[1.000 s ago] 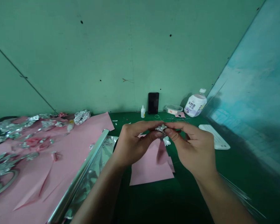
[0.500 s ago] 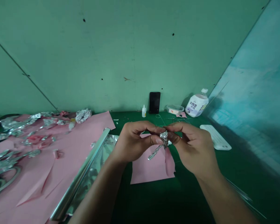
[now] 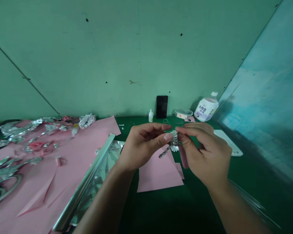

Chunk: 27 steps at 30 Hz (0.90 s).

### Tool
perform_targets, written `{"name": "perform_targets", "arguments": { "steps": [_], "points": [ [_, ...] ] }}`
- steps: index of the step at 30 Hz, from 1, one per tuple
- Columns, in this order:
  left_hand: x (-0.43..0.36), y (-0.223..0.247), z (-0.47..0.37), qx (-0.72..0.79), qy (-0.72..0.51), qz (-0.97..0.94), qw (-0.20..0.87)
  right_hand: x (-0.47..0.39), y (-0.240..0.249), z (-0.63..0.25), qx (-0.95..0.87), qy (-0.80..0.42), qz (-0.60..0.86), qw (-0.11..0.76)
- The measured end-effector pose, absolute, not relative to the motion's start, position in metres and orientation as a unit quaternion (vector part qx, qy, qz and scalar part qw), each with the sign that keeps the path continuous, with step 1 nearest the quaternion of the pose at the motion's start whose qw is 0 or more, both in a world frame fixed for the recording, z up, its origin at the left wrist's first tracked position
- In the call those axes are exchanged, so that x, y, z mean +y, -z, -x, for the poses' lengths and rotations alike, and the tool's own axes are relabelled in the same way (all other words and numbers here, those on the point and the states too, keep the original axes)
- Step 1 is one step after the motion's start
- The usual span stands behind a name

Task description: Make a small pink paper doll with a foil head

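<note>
Between my two hands is a small crumpled aluminium foil piece (image 3: pixel 174 139) with a thin foil strand sticking out toward the lower left. My left hand (image 3: pixel 146 144) pinches it from the left with thumb and fingers. From the other side my right hand (image 3: pixel 205 149) is closed on it too, the fingertips nearly meeting the left ones. A curled pink strip (image 3: pixel 184 157) hangs below the right fingers; whether it is joined to the foil I cannot tell. Under the hands, a pink paper sheet (image 3: pixel 157 175) lies on the green table.
To the left, a foil roll (image 3: pixel 85 182) lies slantwise beside large pink paper (image 3: pixel 75 156) with crumpled foil (image 3: pixel 87 121) and a tape roll (image 3: pixel 7 191). At the back stand a glue bottle (image 3: pixel 150 116), phone (image 3: pixel 162 107), plastic box (image 3: pixel 183 113) and jug (image 3: pixel 206 109). Wires (image 3: pixel 254 201) lie right.
The foil piece has turned and risen slightly, its strand shifting right. My right hand has shifted a little up and right, and the pink strip has moved right with it.
</note>
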<state>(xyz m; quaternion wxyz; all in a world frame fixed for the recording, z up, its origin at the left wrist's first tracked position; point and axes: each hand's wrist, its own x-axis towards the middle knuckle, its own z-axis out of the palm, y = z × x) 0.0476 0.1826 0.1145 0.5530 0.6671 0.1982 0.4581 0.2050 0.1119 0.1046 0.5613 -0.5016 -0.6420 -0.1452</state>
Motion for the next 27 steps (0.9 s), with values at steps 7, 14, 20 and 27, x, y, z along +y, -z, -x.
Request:
{"name": "perform_targets", "arguments": {
  "steps": [7, 14, 20, 27],
  "points": [
    [0.177, -0.121, -0.041, 0.257, -0.425, -0.751, 0.435, 0.113, -0.107, -0.198, -0.648, 0.204, 0.491, 0.545],
    [0.175, -0.116, -0.049, 0.268, -0.459, -0.788, 0.31, 0.113, -0.105, -0.2, -0.641, 0.19, 0.5, 0.551],
    [0.18, -0.113, -0.047, 0.209, -0.451, -0.782, 0.376, 0.112, -0.106, -0.198, -0.646, 0.188, 0.502, 0.544],
    [0.175, -0.11, -0.052, 0.222, -0.506, -0.769, 0.321, 0.111, -0.106, -0.195, -0.637, 0.163, 0.518, 0.547]
  ]
}}
